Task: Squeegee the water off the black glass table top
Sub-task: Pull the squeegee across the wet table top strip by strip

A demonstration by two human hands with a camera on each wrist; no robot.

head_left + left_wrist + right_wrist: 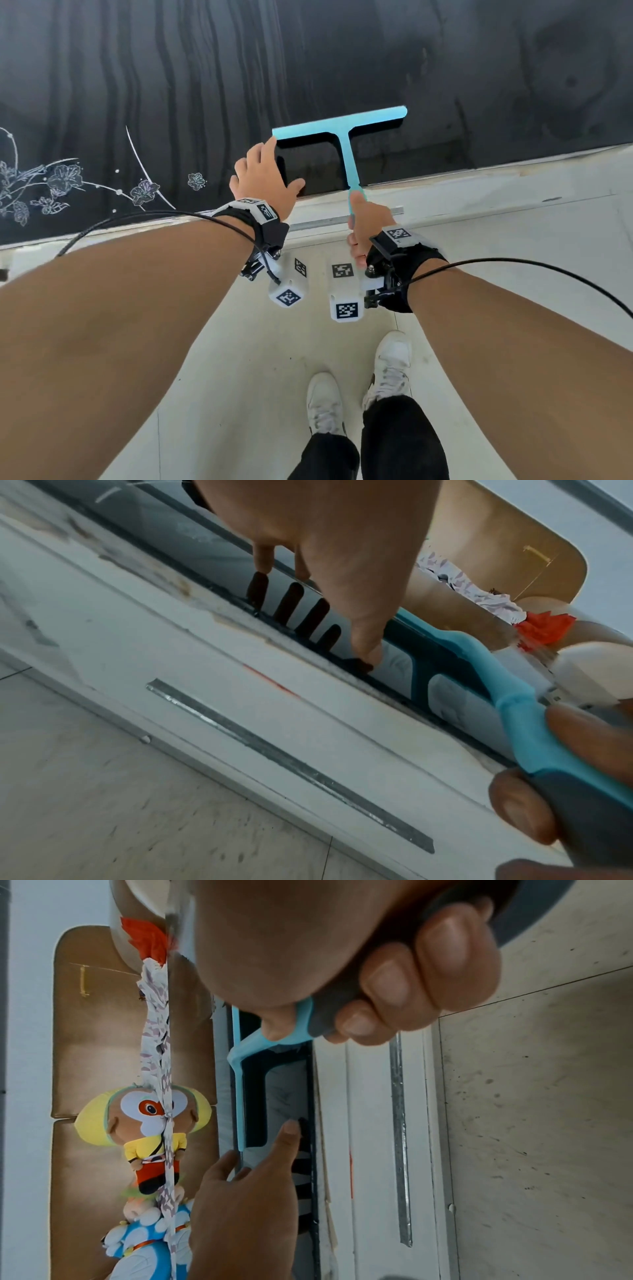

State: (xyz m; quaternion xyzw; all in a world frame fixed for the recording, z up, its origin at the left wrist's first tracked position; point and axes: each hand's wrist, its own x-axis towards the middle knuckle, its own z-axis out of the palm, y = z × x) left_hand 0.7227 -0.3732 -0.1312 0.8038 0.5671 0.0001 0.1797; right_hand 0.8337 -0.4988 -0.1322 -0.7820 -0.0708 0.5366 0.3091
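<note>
Your right hand [363, 226] grips the squeegee [346, 137] handle while your left hand [263, 178] lies flat, fingers spread, on the surface [205, 85] beside its blade.

Desk [479, 68] top: black glass, glossy w/ wet streaks. Squeegee [346, 137]: smooth matt blue plastic, grey grip. Drawer handle [291, 764]: scuffed metal strip. Floor [260, 377]: matt, speckled tile.
</note>
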